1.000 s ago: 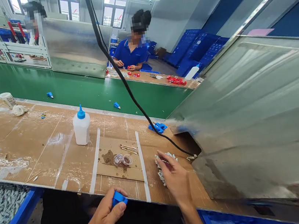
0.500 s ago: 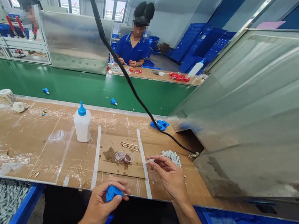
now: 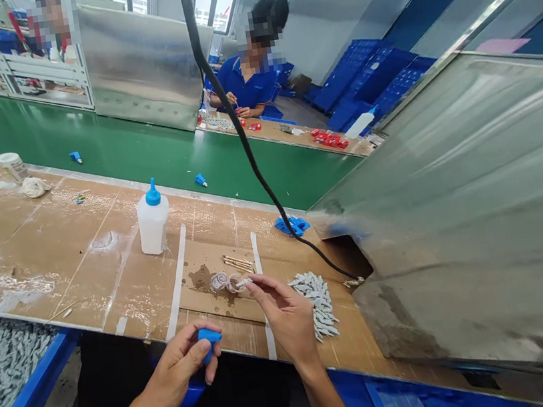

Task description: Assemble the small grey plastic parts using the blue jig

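Shifted toward the left since the earlier frame, the right hand [image 3: 285, 316] now sits above the far edge of the work area, and the grey-white pile has spread nearer the person.

At far left, below the table edge, a blue-rimmed bin [image 3: 1, 363] holds a mass of small grey parts. The left hand [image 3: 178, 371] is over the near table edge, its fingers [image 3: 191, 349] clenched around a blue plastic part [image 3: 208, 337]. Beyond it, on the cardboard-covered table [image 3: 67, 259], stands a white plastic squeeze bottle with a blue nozzle cap [image 3: 153, 220].

Right of the bottle, a stained cardboard sheet [image 3: 213, 292] lies between two strips of white tape. It carries two small transparent rings [image 3: 227, 282] and several thin wooden sticks [image 3: 238, 262]. The right hand's fingers [image 3: 263, 285] pinch a slender white part [image 3: 245, 282], its tip just beside the rings. Further right lies a pile of small grey-white parts [image 3: 315, 302]. Beyond it are blue plastic parts [image 3: 293, 226], near a black cable [image 3: 250, 159].
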Available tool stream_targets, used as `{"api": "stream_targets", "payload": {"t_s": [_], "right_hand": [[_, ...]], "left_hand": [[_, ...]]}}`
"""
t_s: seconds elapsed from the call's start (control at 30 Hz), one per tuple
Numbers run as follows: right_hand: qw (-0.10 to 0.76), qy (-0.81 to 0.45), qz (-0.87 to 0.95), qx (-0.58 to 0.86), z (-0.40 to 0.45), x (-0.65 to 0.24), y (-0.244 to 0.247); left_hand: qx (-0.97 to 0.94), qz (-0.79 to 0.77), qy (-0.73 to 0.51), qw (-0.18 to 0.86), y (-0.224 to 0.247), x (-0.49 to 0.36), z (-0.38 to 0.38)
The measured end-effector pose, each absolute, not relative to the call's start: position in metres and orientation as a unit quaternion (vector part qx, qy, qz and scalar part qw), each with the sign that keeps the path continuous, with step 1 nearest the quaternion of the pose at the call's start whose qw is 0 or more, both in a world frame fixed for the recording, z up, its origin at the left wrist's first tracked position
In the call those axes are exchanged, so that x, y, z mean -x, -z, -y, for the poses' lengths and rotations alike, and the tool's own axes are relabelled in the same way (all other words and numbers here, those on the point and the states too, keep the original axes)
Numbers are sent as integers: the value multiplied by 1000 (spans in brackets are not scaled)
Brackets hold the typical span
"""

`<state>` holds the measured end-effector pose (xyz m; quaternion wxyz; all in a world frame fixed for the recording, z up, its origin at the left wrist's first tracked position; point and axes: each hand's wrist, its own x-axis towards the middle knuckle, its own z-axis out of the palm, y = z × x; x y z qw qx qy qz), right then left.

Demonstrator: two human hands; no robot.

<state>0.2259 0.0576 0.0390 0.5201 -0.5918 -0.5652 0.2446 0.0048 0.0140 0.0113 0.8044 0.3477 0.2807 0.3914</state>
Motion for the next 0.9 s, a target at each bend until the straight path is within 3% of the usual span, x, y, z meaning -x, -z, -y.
{"api": "stream_targets", "payload": {"t_s": [0.33,0.57,0.73,0.9], "right_hand": [[499,-170,626,575,-64,-218,-40],[493,-153,657,549,-69,-213,-45],[478,-109,701,517,-76,-206,-44],[465,-92,721,506,-77,-202,-42]], "left_hand": [[-332,-345,-413,775,-28,9,-17],[-316,-234,-411,823,-28,8,-16],[-418,-369,-409,722,-25,3,-16],[-464,-397,-423,670,-23,2,-13]]}}
